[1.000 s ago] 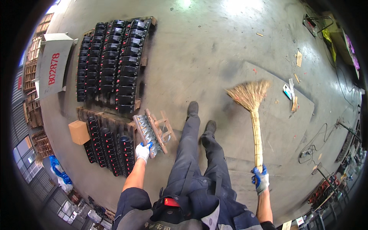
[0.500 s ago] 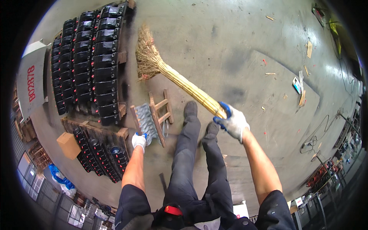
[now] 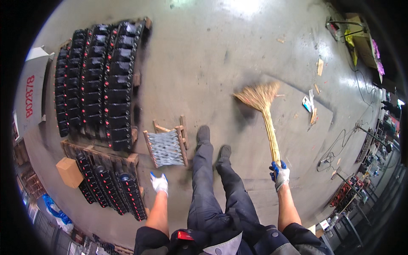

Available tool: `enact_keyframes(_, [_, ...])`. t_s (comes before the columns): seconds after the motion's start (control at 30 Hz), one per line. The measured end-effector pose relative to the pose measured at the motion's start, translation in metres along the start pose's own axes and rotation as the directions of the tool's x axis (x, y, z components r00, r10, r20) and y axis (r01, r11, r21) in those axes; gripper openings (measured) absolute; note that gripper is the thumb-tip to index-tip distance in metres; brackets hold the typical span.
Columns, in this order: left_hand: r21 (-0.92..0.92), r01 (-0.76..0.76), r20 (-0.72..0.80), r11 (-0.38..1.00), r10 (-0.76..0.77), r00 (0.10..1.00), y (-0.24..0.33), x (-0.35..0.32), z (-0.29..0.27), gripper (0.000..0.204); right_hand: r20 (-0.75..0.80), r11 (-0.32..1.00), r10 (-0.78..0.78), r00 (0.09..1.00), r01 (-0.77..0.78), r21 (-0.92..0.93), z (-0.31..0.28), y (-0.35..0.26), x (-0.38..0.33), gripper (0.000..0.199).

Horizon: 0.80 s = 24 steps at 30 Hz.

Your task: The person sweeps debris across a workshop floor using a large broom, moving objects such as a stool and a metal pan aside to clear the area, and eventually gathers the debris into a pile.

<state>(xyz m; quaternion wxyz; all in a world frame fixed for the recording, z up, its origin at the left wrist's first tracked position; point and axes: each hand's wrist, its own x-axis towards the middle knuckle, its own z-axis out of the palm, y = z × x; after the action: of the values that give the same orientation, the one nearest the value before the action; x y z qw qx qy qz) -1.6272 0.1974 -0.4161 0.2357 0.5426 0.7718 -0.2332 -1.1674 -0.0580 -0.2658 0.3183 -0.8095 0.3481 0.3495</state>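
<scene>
Right now the person stands on the concrete floor, both legs in dark trousers, feet pointing away. Right hand, in a white and blue glove, has its fingers wrapped tight round the upper end of a straw broom; the handle slants up and a bit left from the fist, w/ the fanned bristle head resting on or just above the floor at the edge of a flat grey mat, hard to say which from here. Left hand, also gloved, hangs free w/ nothing in it, fingers loosely spread and pointing down. It's near a small wooden frame holding a sheet of metal mesh, which lies on the floor just ahead of it, not touching. Left of that, a wooden pallet carries rows of black moulded parts, and a bigger block of the same black parts sits farther off. A cardboard box is beside the near pallet. Scraps of paper and card lie approx at the mat's far right edge, well apart from the broom
</scene>
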Motion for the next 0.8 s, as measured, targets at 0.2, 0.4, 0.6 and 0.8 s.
enact_keyframes(0.2, [-0.225, 0.121, 0.097, 0.967, -0.101, 0.99, -0.091, -0.068, -0.025, 0.053, 0.04, 0.983, -0.093, 0.995, 0.086, 0.162, 0.008, -0.045, -0.083, 0.034])
enact_keyframes(0.4, [-0.445, 0.443, 0.403, 0.778, -0.267, 0.875, -0.062, -0.133, -0.099, 0.048, 0.386, 0.716, -0.507, 0.771, 0.626, -0.31, 0.067, -0.11, -0.04, 0.054])
enact_keyframes(0.6, [-0.546, 0.374, 0.291, 0.749, -0.249, 0.924, -0.009, -0.152, -0.151, 0.043, 0.592, 0.299, -0.449, 0.67, 0.736, -0.607, 0.141, -0.274, 0.019, 0.04])
enact_keyframes(0.8, [-0.47, 0.388, 0.295, 0.792, -0.273, 0.916, 0.054, -0.183, -0.182, 0.037, 0.306, 0.805, -0.302, 0.903, 0.413, -0.425, 0.039, -0.236, 0.125, 0.032])
